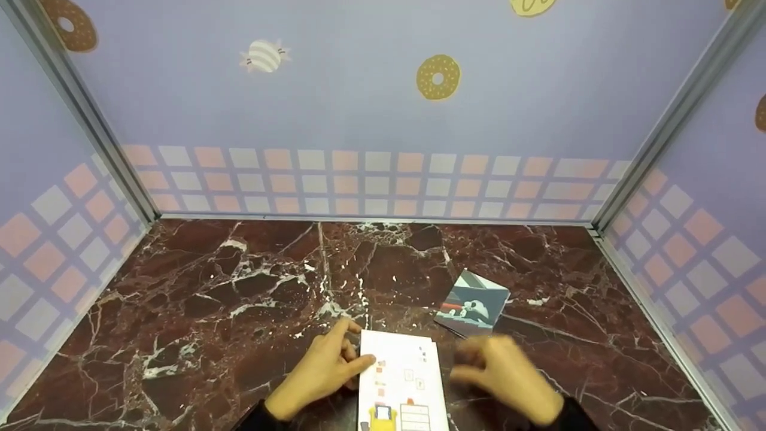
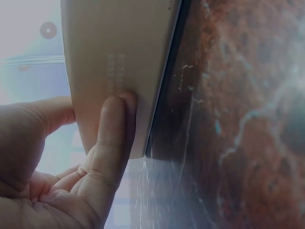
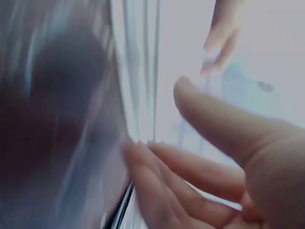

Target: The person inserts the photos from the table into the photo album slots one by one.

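A white booklet [image 1: 401, 377] with small printed drawings, among them a yellow armchair and a chest of drawers, stands in front of me at the bottom middle. My left hand [image 1: 326, 365] grips its left edge, thumb on the printed face. In the left wrist view, fingers [image 2: 112, 129] of that hand press against the booklet's beige back cover [image 2: 119, 28], which has faint lettering. To the right of the booklet is my right hand [image 1: 499, 371], blurred, with nothing between thumb and fingers. The right wrist view shows its thumb [image 3: 214, 119] apart from its fingers, close to the pale page edges [image 3: 138, 71].
Beyond my right hand, a dark blue-grey booklet [image 1: 473, 305] with a white cartoon figure lies on the reddish-brown marbled table [image 1: 239, 335]. Lilac patterned panels [image 1: 359, 108] enclose the table at the back and both sides.
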Tool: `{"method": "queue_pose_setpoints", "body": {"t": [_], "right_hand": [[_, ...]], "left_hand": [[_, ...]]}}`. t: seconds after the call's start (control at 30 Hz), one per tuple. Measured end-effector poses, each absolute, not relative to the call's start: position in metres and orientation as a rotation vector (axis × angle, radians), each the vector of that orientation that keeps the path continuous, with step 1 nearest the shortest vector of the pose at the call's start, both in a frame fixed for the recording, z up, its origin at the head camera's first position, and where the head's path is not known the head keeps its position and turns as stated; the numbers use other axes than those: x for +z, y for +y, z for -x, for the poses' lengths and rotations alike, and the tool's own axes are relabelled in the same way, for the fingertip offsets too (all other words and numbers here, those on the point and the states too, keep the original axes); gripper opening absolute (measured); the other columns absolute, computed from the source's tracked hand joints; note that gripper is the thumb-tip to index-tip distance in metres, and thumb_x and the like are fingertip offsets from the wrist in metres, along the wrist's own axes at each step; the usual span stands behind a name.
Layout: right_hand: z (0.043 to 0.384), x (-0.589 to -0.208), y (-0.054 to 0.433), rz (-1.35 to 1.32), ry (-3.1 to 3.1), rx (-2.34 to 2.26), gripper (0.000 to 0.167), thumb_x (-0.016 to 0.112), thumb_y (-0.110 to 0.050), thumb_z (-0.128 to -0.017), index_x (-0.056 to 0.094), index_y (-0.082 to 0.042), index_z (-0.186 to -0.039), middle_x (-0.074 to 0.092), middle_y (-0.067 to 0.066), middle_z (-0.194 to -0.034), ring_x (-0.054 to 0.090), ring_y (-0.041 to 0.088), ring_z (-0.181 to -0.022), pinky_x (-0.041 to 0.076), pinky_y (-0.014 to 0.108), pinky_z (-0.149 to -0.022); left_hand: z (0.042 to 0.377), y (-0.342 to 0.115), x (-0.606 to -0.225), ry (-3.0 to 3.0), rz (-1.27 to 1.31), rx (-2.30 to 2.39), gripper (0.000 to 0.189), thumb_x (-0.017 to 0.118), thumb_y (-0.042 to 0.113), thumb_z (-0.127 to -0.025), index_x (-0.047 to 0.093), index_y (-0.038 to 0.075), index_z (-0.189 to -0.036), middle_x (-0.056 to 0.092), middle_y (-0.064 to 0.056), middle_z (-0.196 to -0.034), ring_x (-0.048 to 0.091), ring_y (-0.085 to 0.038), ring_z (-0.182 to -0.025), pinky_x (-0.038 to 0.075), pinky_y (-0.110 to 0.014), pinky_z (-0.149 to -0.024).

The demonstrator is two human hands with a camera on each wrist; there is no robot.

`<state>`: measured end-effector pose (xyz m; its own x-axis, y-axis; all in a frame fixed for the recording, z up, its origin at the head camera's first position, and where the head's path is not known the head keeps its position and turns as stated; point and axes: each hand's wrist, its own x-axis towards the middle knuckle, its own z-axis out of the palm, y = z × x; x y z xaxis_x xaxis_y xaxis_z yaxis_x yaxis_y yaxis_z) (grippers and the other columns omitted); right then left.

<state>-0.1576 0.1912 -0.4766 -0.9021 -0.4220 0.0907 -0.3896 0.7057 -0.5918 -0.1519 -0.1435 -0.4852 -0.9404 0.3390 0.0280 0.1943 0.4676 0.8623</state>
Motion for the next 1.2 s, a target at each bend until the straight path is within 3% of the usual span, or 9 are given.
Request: {"method": "queue_pose_setpoints", "body": {"t": [0.13,0.33,0.73,0.93,1.2], "right_hand": [[0.182,-0.484,0.203,0.511,3.131,-0.793,0.058,0.095,-0.029,-0.079,0.075,-0.010,-0.130,0.068,0.013,-0.115,0.064,0.016,-0.085,0.058,0.034,-0.072],[0.199,-0.494,0.214,0.556,3.196,-0.574,0.049,0.094,-0.028,-0.082,0.079,-0.013,-0.127,0.065,0.017,-0.121,0.063,0.032,-0.097,0.052,0.043,-0.076],[0.220,-0.492,0.237,0.668,3.134,-0.517,0.039,0.088,-0.025,-0.088,0.080,-0.015,-0.125,0.071,0.011,-0.121,0.064,0.023,-0.092,0.054,0.044,-0.076],[0.234,-0.491,0.257,0.765,3.157,-0.524,0.038,0.087,-0.013,-0.086,0.080,-0.009,-0.122,0.074,0.019,-0.120,0.073,0.035,-0.095,0.061,0.058,-0.088],[0.255,-0.490,0.276,0.843,3.076,-0.609,0.037,0.083,-0.002,-0.087,0.077,-0.001,-0.124,0.075,0.021,-0.119,0.072,0.043,-0.108,0.059,0.059,-0.097]], "left_hand": [[0.151,-0.144,-0.485,2.576,-0.478,1.468,0.052,0.080,0.023,-0.097,0.051,0.001,-0.134,0.071,0.000,-0.076,0.068,-0.015,-0.053,0.056,-0.024,-0.051],[0.151,-0.141,-0.485,2.535,-0.475,1.499,0.053,0.079,0.022,-0.098,0.050,0.002,-0.138,0.070,-0.001,-0.077,0.069,-0.015,-0.054,0.057,-0.026,-0.050],[0.149,-0.137,-0.485,2.506,-0.485,1.505,0.056,0.078,0.021,-0.098,0.051,0.004,-0.145,0.071,-0.003,-0.077,0.070,-0.015,-0.054,0.059,-0.027,-0.052],[0.149,-0.137,-0.485,2.504,-0.496,1.494,0.055,0.077,0.020,-0.099,0.051,0.004,-0.144,0.072,-0.003,-0.079,0.070,-0.015,-0.055,0.058,-0.027,-0.051],[0.147,-0.135,-0.487,2.466,-0.482,1.535,0.049,0.077,0.020,-0.099,0.054,0.008,-0.140,0.072,-0.004,-0.079,0.070,-0.013,-0.056,0.060,-0.028,-0.052]]}}
